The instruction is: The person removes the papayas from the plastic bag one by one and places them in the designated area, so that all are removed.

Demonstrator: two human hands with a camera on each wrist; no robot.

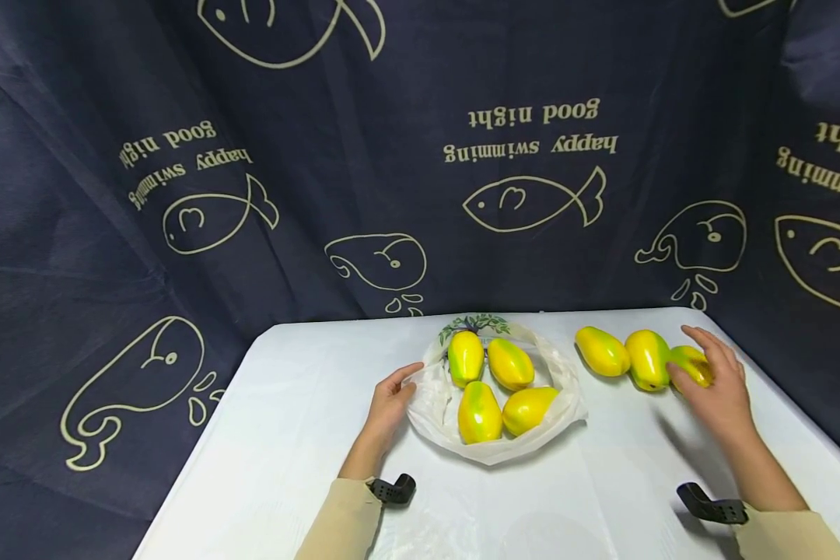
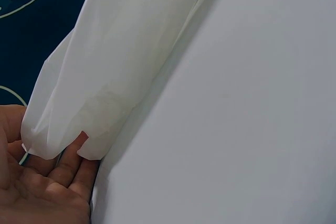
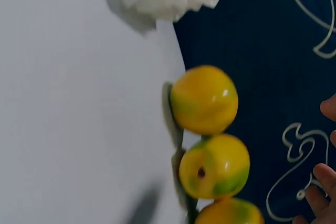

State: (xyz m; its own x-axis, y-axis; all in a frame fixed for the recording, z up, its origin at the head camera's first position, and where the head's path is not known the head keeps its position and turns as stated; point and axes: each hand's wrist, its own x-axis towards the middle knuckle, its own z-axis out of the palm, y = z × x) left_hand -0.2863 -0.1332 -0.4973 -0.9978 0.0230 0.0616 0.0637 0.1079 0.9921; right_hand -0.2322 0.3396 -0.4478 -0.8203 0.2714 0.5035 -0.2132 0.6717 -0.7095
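Observation:
A white, translucent plastic bag (image 1: 423, 424) with a tree print lies wide-mouthed on the table, several glossy yellow-and-green, papaya-like fruits inside. My left hand (image 1: 390, 400) holds the bag's left edge between thumb and fingers; in the left wrist view the plastic (image 2: 121, 51) covers part of the fingers. To the right, three similar fruits sit in a row: a left one (image 1: 602, 351), a middle one (image 1: 648, 359) and a right one (image 1: 691, 364). Over the right fruit my right hand (image 1: 719, 389) is spread, thumb and fingers apart, partly hiding it. In the right wrist view its fingers (image 3: 326, 179) show beside the row.
The white table (image 1: 273, 420) has its back edge against a dark blue curtain (image 1: 364, 155) printed with fish, whales and upside-down lettering. Its right edge runs close by the right hand. Black straps (image 1: 392, 490) circle both wrists.

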